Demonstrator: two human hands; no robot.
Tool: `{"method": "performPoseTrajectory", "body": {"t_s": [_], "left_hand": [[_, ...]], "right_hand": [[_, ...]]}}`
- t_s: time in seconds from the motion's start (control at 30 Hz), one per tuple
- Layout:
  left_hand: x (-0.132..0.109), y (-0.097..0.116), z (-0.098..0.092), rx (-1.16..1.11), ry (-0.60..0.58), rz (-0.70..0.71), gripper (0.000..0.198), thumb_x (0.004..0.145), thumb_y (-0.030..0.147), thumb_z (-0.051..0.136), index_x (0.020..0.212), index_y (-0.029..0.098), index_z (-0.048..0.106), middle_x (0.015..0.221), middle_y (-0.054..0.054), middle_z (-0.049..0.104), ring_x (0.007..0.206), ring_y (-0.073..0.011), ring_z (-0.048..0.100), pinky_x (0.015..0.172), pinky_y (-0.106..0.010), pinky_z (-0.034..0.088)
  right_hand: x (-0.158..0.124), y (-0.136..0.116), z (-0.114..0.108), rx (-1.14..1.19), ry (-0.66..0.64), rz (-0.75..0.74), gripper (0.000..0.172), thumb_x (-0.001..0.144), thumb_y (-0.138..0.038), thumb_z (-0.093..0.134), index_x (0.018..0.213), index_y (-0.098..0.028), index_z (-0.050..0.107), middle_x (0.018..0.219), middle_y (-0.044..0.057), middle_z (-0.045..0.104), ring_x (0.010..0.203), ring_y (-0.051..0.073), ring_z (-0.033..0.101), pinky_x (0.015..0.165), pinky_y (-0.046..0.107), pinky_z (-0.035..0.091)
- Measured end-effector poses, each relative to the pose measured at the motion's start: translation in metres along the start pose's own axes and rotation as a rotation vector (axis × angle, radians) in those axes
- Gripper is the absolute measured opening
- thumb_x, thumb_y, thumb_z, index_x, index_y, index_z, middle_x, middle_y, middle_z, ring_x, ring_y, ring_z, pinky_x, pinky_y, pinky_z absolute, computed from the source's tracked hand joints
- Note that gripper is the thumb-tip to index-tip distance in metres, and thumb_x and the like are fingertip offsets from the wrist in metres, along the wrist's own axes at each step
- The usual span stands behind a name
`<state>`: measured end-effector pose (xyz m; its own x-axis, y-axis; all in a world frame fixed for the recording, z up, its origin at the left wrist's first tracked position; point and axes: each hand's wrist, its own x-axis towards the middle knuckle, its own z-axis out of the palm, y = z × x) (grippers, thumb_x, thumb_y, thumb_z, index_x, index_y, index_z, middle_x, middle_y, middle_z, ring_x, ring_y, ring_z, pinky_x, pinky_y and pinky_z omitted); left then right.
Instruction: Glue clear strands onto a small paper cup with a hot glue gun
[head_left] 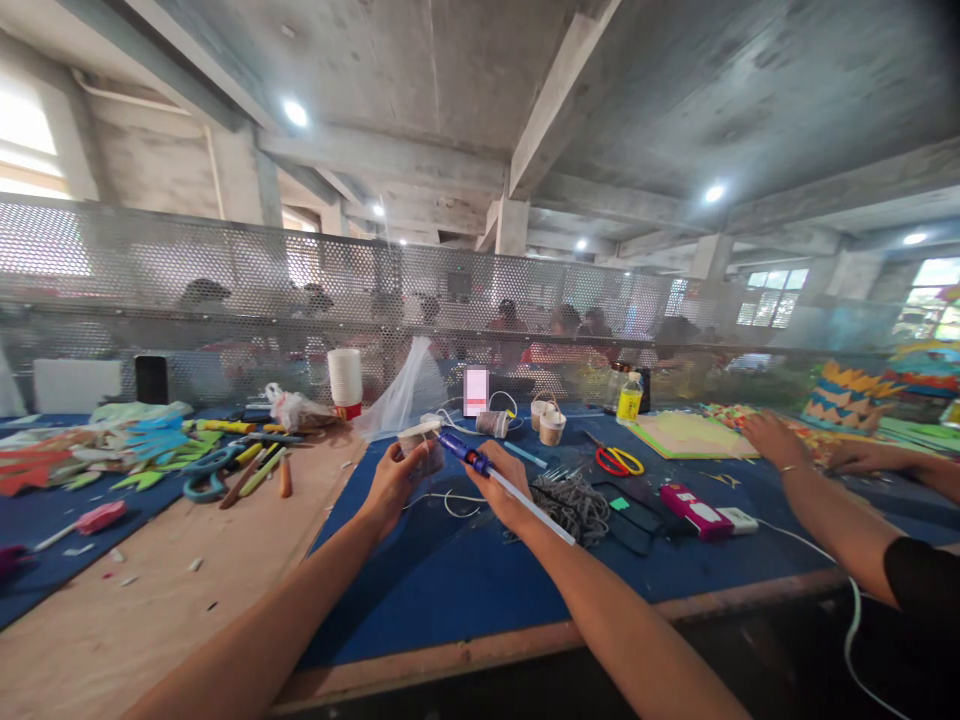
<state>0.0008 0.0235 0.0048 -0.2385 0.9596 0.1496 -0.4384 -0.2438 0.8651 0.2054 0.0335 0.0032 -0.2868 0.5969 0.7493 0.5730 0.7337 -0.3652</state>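
Note:
My right hand [501, 488] is closed around a blue hot glue gun [456, 448]. A long translucent glue stick [534, 508] juts from its rear toward me, over my forearm. The gun's nozzle points at a small cup-like piece [429, 457] with a pale top, pinched in my left hand [391, 485]; its exact kind is hard to make out. Whether the nozzle touches it cannot be seen. Beside my right wrist lies a heap of grey yarn [574, 508]. Beyond my hands sit a spool of cord [492, 424] and small paper buckets [551, 426].
Red-and-yellow scissors [619, 460], a magenta box [696, 512] and a yellow bottle [629, 398] lie or stand rightward. A co-worker's arms [825, 510] reach in at right. Leftward are blue scissors [208, 475], knives, stacked cups [345, 380] and coloured scraps. A perforated metal screen [247, 290] stands behind.

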Motion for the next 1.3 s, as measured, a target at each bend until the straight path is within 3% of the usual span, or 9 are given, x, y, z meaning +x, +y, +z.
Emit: {"method": "performPoseTrajectory", "body": {"t_s": [1.3], "left_hand": [[0.0009,0.0002,0.0005,-0.046,-0.023,-0.005,0.047,0.068,0.029,0.093,0.107,0.016,0.070,0.107,-0.010,0.076,0.093,-0.0226,0.075,0.087,-0.038,0.064]], "right_hand": [[0.0015,0.0027,0.0042,-0.044,0.061,0.023,0.017,0.100,-0.037,0.060,0.091,-0.023,0.064,0.087,0.001,0.069,0.077,0.018,0.066,0.068,0.025,0.043]]}}
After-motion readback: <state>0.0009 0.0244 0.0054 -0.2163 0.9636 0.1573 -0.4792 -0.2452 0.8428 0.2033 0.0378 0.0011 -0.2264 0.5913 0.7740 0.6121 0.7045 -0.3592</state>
